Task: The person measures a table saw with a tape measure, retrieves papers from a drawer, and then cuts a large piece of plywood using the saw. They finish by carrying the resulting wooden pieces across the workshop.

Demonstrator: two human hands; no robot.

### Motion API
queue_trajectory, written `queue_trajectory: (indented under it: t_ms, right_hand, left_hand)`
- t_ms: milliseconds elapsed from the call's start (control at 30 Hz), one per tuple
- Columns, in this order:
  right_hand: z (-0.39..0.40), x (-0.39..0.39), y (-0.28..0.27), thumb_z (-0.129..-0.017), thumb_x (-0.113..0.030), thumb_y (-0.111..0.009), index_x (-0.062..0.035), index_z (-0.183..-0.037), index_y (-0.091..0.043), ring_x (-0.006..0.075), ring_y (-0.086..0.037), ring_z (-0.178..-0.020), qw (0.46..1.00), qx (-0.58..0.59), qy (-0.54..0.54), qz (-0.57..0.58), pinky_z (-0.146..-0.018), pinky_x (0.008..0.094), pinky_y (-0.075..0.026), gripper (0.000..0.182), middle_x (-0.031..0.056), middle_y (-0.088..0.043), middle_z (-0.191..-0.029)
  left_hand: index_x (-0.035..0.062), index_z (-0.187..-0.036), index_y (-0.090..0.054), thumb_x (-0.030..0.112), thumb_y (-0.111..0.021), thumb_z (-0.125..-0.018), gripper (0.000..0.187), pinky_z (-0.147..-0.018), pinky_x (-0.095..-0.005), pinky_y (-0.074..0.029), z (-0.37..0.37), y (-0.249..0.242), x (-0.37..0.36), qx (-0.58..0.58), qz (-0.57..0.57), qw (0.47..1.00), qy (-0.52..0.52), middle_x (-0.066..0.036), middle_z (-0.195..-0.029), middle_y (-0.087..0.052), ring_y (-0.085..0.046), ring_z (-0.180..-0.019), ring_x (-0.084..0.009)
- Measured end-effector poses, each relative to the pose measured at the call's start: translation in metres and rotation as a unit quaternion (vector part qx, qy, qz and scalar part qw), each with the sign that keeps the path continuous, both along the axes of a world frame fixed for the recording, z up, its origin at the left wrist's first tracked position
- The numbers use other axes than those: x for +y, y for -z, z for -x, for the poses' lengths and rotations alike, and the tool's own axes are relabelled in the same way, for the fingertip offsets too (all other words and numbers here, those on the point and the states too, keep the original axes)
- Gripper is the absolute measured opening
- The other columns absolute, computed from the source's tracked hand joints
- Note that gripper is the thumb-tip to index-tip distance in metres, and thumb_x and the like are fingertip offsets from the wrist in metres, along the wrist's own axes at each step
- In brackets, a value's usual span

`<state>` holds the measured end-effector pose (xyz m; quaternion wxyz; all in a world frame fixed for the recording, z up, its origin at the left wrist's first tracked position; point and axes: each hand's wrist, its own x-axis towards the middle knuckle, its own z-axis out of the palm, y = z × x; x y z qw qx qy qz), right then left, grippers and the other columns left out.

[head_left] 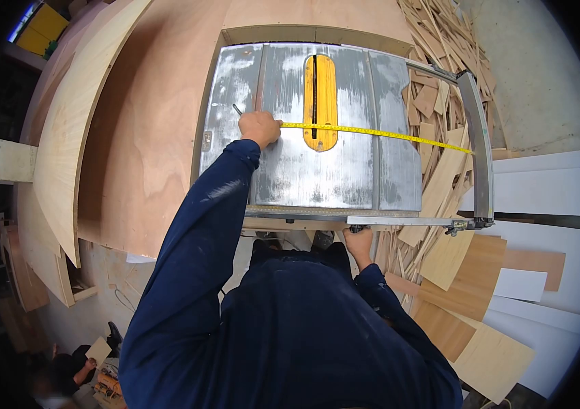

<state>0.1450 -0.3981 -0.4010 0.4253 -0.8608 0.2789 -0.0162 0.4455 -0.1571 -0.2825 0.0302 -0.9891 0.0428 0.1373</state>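
Note:
My left hand (260,129) is closed over the left part of the table saw's metal top (283,170). It grips a yellow tape measure (372,131); whether the case is inside the fist is hidden. A slim, pen-like stick (237,109) pokes out of the same hand. The tape runs rightward across the yellow blade insert (329,102) to the saw's fence (477,136). Below the front rail (399,221), my right hand (358,247) has its fingers wrapped around a dark knob (358,230). No blade shows above the slot.
Wooden offcuts (433,163) pile up right of the saw. Plywood pieces (464,286) and white boards (542,184) lie farther right. A large plywood surface (153,123) borders the saw's left side, with a curved panel (82,129) beyond. Another person (75,368) is at lower left.

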Motion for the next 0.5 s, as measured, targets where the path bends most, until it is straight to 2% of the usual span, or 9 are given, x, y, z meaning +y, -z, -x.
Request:
queue_trajectory:
  t_ms: [367,433,500]
  right_hand:
    - [0.0001,-0.0017,0.0024,-0.066,-0.02,-0.066,0.0032,-0.058,-0.057,0.0304,-0.061,-0.05,1.0,0.001,-0.008,0.024,-0.054,0.0409,-0.048,0.026,0.018,-0.058,-0.053]
    - [0.0008,-0.0029,0.0054,-0.066,-0.018,-0.067,0.0042,-0.065,-0.055,0.0224,-0.052,-0.049,1.0,0.005,-0.015,0.008,-0.052,0.0392,-0.044,0.025,0.0139,-0.055,-0.054]
    - [0.0012,-0.0022,0.0061,-0.066,-0.018,-0.067,0.0041,-0.066,-0.056,0.0218,-0.052,-0.049,1.0,-0.003,-0.011,0.002,-0.052,0.0389,-0.044,0.025,0.0133,-0.054,-0.054]
  left_hand:
    - [0.0101,-0.097,-0.074,0.048,-0.054,-0.091,0.043,-0.074,-0.0356,-0.053,-0.0007,0.0026,0.0003,0.001,0.003,1.0,-0.004,-0.01,-0.092,-0.072,-0.07,-0.087,-0.0264]
    - [0.01,-0.097,-0.074,0.048,-0.055,-0.091,0.043,-0.074,-0.0357,-0.053,-0.0007,0.0024,0.0001,-0.002,0.001,1.0,-0.004,-0.01,-0.092,-0.072,-0.07,-0.087,-0.0264]
    - [0.0099,-0.097,-0.074,0.048,-0.055,-0.091,0.043,-0.074,-0.0357,-0.053,-0.001,0.0037,0.0009,-0.004,0.002,1.0,-0.002,-0.01,-0.092,-0.072,-0.07,-0.087,-0.0264]
